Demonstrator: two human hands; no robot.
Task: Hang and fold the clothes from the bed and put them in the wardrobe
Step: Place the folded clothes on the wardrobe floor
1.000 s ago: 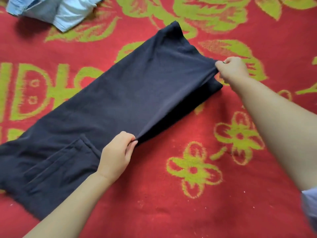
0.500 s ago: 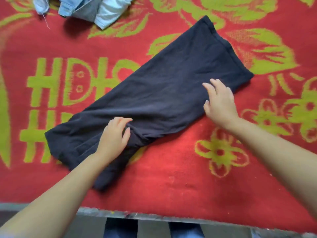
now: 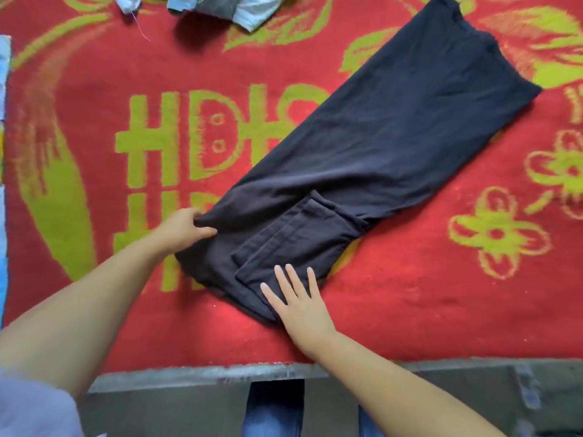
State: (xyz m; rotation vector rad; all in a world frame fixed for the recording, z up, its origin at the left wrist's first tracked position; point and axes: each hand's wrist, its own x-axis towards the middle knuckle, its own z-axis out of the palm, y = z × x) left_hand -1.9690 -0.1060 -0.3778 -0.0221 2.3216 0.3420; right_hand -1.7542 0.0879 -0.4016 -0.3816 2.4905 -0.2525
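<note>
A pair of dark navy trousers lies folded lengthwise on the bed, running diagonally from near the front edge up to the far right, with a back pocket facing up at the near end. My left hand pinches the fabric at the trousers' left edge near the waist. My right hand lies flat with straight fingers on the near corner of the waist, just below the pocket.
The bed is covered by a red blanket with yellow-green flowers and letters. A heap of light blue and grey clothes sits at the far edge. The bed's grey front rim runs below my hands, with my legs behind it.
My right hand has left the trouser leg and come down to press the waist corner. My left hand has shifted left and now pinches the trousers' edge. The pocket lies flat and in view.
</note>
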